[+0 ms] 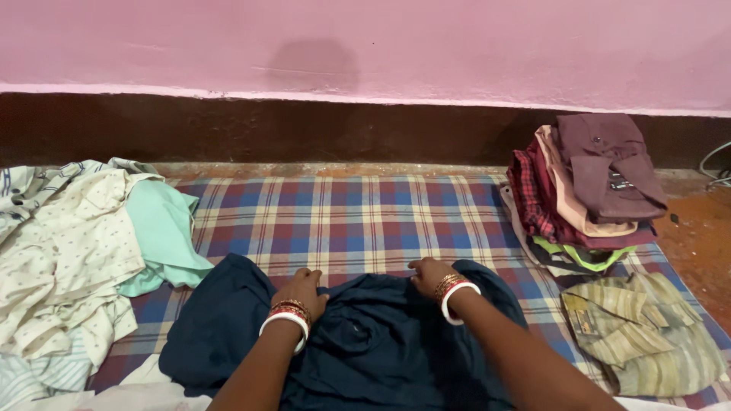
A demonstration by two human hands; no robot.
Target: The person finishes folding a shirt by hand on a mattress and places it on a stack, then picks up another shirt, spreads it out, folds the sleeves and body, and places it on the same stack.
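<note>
A single head-worn camera looks down and forward, close over the checked mat (365, 213), facing the pink wall (381, 42).
</note>
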